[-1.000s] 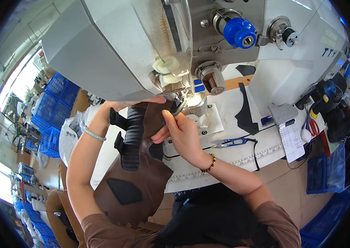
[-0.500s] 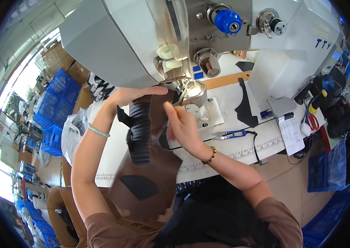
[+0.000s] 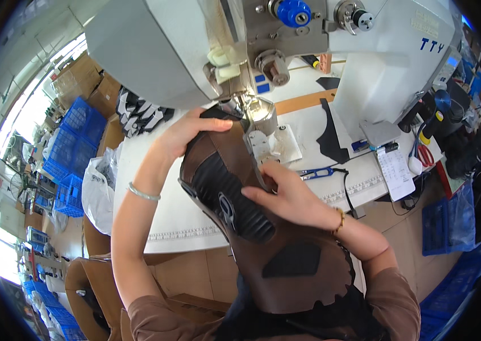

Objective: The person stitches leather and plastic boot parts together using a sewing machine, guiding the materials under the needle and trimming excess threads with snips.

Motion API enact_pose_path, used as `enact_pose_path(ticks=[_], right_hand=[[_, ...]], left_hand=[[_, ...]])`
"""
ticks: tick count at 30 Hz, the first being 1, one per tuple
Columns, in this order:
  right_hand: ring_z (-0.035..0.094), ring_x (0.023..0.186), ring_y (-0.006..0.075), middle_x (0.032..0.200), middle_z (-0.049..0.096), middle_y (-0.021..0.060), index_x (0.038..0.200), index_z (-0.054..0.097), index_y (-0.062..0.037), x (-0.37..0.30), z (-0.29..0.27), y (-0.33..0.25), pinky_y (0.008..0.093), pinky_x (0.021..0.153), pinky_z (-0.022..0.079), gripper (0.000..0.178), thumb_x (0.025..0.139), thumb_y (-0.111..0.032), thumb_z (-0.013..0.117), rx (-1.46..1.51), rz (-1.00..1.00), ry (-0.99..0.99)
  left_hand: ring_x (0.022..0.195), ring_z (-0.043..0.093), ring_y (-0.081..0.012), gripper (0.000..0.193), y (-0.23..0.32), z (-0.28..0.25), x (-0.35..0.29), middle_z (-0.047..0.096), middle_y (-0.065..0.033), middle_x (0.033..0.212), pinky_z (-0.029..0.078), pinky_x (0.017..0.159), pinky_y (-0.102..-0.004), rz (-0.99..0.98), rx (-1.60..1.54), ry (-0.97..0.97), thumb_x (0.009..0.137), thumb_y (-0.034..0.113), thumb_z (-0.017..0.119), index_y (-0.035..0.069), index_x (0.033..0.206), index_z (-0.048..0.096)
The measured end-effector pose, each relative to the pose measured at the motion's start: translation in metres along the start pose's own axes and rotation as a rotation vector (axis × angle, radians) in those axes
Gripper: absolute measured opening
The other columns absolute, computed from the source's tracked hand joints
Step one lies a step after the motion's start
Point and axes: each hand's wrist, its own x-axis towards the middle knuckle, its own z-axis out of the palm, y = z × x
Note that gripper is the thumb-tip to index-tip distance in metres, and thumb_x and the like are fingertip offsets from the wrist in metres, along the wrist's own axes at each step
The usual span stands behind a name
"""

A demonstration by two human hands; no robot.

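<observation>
A brown leather boot upper [image 3: 286, 256] with a black ribbed panel [image 3: 232, 196] lies over the post of a large grey sewing machine [image 3: 195, 45]. My left hand [image 3: 186, 133] grips its far edge, just left of the needle and presser foot [image 3: 254, 113]. My right hand [image 3: 288, 196] presses on the leather beside the ribbed panel, below the metal post [image 3: 260, 148]. The needle point itself is hidden behind the foot.
A white worktable [image 3: 161, 216] carries blue-handled snips [image 3: 314, 171], black cut pieces [image 3: 331, 139], a paper slip [image 3: 396, 173] and red scissors [image 3: 425, 153]. Blue crates [image 3: 73, 153] and cardboard boxes [image 3: 90, 85] stand to the left, beside a white plastic bag [image 3: 97, 187]. Brown pieces pile at lower left.
The boot upper has swung round under the needle, its ribbed panel now turned toward me. Both hands shifted with it, the right one sliding down onto the leather.
</observation>
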Motion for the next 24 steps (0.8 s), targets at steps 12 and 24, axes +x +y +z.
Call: enact_pose_path(ticks=[12,24], right_hand=[[0.050,0.053,0.0272,0.071,0.049,0.0131,0.080,0.048,-0.0001,0.000,0.003,0.012,0.0350,0.048,0.040,0.024,0.083,-0.018,0.065,0.010,-0.226,0.135],[0.052,0.060,0.0331,0.072,0.048,0.0141,0.080,0.048,-0.0016,0.007,0.005,0.011,0.0399,0.053,0.041,0.023,0.081,-0.016,0.066,-0.074,-0.287,0.200]], left_hand=[[0.085,0.061,-0.0144,0.044,-0.002,0.000,0.006,0.063,-0.0094,0.096,0.049,0.079,-0.0270,0.024,-0.052,0.094,0.073,0.006,0.070,-0.002,0.113,0.053],[0.086,0.062,-0.0168,0.042,-0.009,-0.013,0.016,0.062,-0.0095,0.097,0.050,0.078,-0.0265,-0.079,-0.113,0.162,0.072,0.003,0.065,-0.002,0.112,0.053]])
